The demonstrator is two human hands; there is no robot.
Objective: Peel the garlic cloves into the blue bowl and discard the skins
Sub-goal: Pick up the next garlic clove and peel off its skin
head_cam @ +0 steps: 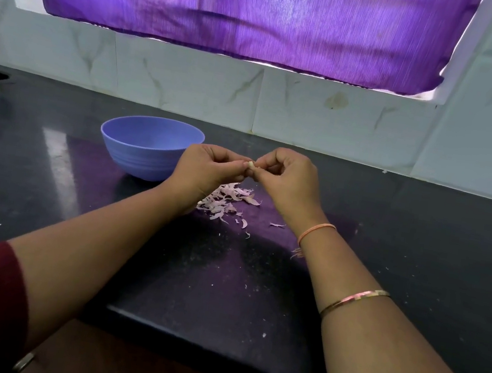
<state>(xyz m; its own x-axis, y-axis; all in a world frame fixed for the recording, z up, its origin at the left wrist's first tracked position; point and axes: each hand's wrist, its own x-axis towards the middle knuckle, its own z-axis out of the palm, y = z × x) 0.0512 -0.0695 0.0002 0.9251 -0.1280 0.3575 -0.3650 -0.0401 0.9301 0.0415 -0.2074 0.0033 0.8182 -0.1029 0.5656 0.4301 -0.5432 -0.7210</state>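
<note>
Pale and small, the garlic clove is pinched between my 2 hands, held in the air just right of the blue bowl and above the heap of skins on the black counter. My left hand pinches it with thumb and curled fingertips. My right hand is curled the same way, closed on the clove's end or on a flap of skin; I cannot tell which.

I judge the clove light, firm and a little slick once bare, so it wants a steady pinch on its sides while a nail works at the tip. The skins look papery, near weightless and quick to scatter, so gathering them calls for a scooping sweep rather than picking.

Fingers cover most of the clove, so how much skin remains on it is hidden. The bowl's floor sits behind its near wall, so I cannot count peeled cloves. I see no other cloves on the counter.
</note>
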